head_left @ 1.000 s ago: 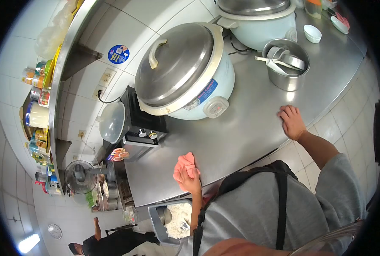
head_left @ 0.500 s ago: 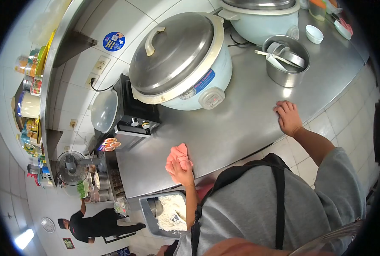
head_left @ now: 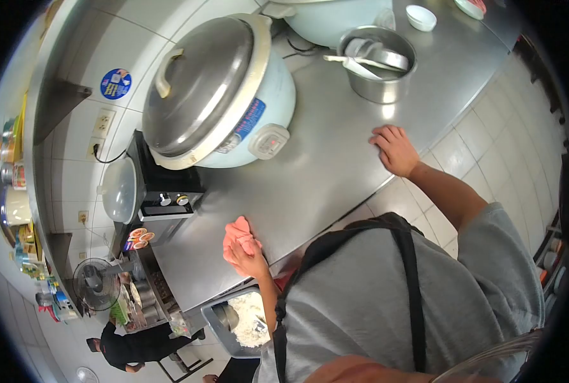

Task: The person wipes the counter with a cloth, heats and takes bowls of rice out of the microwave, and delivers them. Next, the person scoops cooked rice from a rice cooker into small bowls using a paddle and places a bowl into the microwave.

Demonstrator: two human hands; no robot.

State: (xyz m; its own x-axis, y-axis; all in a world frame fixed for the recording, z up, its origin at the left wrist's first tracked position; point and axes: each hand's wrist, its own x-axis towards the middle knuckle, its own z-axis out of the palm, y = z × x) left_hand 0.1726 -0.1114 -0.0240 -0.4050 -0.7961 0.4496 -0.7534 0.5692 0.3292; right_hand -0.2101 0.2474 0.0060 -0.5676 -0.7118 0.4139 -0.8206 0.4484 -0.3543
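Observation:
My left hand (head_left: 247, 260) presses down on a crumpled pink cloth (head_left: 238, 237) on the steel table (head_left: 297, 185), its fingers bunched over the fabric near the front edge. My right hand (head_left: 395, 152) rests on the same table farther right, fingers apart and slightly bent, holding nothing. Beside it stands a steel pot (head_left: 380, 89) with metal cups and a pale-handled utensil inside. A large rice cooker (head_left: 278, 96) with a metal lid sits behind, between the two hands.
A black oven (head_left: 169, 185) stands by the wall, and a second cooker (head_left: 335, 19) at the top. White bowls (head_left: 421, 18) lie beyond the pot. Below the table edge is a grey bin (head_left: 217, 319) of white grains. A co-worker (head_left: 131, 348) in black stands at the lower left.
The camera view has turned, so the cookers, pot and both hands appear farther left. My left hand and the cloth are slightly nearer the table's left end. The co-worker's arm now reaches toward some greens.

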